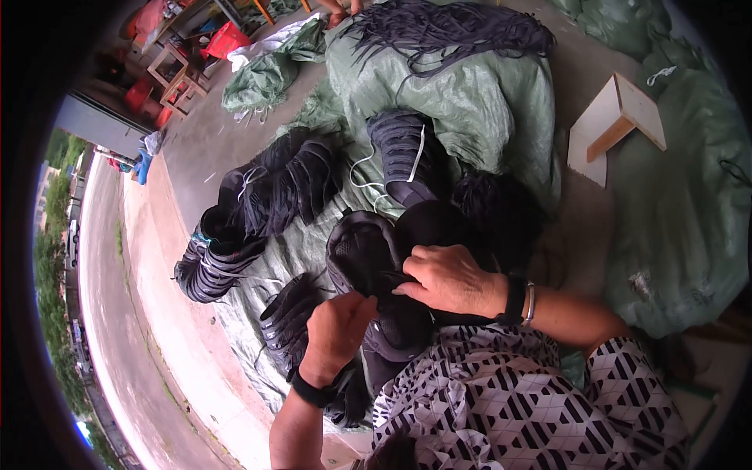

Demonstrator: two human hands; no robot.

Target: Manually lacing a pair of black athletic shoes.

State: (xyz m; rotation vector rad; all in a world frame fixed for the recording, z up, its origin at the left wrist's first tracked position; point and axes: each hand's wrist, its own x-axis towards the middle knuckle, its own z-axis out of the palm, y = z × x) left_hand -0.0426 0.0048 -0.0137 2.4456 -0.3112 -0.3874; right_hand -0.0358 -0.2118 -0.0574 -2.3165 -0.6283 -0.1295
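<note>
Before me, over my lap, lies a black shoe upper (359, 252) with its padded opening facing up. My left hand (338, 329) is closed at its near left side, the fingers pinched against the dark material. From the right, my right hand (456, 279) reaches over, thumb and forefinger pinched on the same upper. Any lace between the fingers is too dark to make out. Just left of my left hand is another black upper (287, 315). Beyond my hands lies a nested stack of black uppers (403, 153) tied with white cord.
More tied stacks of uppers (286, 184) lie on a green woven sheet (270, 270) to the left. Black laces (454, 31) are heaped on a stuffed green sack (478, 102) ahead. At right are an angled wooden board (615, 125) and green sacks (681, 204). A wooden stool (180, 82) stands far left.
</note>
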